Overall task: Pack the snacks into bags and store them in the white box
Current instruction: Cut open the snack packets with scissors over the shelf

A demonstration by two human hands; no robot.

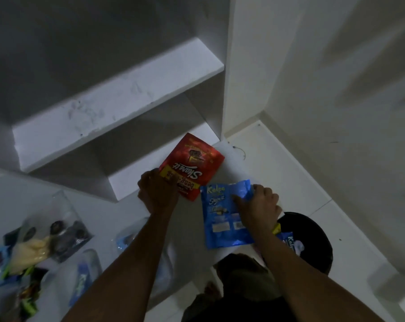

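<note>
Snack packets held over a white surface below white shelves (117,105). The left hand (156,191) grips the red packet (192,166) by its lower corner; the right hand (258,205) pinches the blue packet (222,217) at its torn top. At left, clear bags (64,226) contain dark round snacks; a black bin (313,238) holds another blue wrapper (289,242).

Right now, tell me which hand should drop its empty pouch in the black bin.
Right hand: it grips the blue pouch beside the black bin; the left hand holds the red pouch farther away.
</note>
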